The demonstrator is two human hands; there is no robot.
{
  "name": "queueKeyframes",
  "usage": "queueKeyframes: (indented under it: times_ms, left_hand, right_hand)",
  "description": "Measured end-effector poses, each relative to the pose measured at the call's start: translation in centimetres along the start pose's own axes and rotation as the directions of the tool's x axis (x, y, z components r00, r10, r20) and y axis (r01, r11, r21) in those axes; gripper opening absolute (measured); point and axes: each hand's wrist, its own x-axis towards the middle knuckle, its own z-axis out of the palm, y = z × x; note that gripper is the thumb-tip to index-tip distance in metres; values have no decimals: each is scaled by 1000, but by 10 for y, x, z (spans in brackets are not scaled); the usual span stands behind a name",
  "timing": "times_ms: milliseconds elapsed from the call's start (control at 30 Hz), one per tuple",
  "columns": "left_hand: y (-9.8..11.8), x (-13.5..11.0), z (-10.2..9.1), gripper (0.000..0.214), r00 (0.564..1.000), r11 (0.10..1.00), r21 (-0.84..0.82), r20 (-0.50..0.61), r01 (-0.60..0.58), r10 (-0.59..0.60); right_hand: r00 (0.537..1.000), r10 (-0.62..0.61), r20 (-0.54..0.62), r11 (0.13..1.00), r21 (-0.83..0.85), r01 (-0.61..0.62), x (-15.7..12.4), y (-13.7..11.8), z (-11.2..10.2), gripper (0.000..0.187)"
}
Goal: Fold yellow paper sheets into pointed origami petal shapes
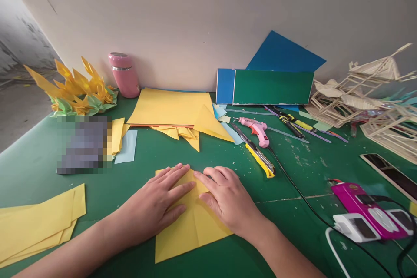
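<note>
A sheet of yellow paper lies on the green table in front of me, with a faint crease running down its middle. My left hand rests flat on the sheet's left side, fingers stretched out toward the top edge. On the right side, my right hand presses down with its index finger extended near the top of the paper and the other fingers bent. Neither hand grips the sheet. Parts of the paper's top and sides are hidden beneath the hands.
Yellow paper strips lie left; a yellow stack lies behind. A utility knife, a pink glue gun and a magenta power strip are right. A pink flask and folded-paper ornament stand back left.
</note>
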Motion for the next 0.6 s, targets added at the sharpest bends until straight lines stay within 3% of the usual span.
queueKeyframes:
  times_ms: [233, 433, 500, 600]
  left_hand:
    - [0, 1, -2, 42, 1000, 999, -44, 16, -2, 2]
    - [-1, -1, 0, 42, 1000, 1000, -9, -3, -26, 26]
    - [-2, -1, 1, 42, 999, 1000, 0, -13, -29, 29]
    - [-3, -2, 3, 42, 1000, 999, 25, -12, -25, 25]
  right_hand:
    - [985, 32, -167, 997, 68, -21, -3, 8, -15, 44]
    - [942, -12, -336, 1000, -26, 3, -8, 16, -14, 40]
    - [939, 3, -343, 1000, 26, 6, -7, 16, -11, 35]
    - [967, -20, -254, 989, 139, 57, -5, 13, -10, 24]
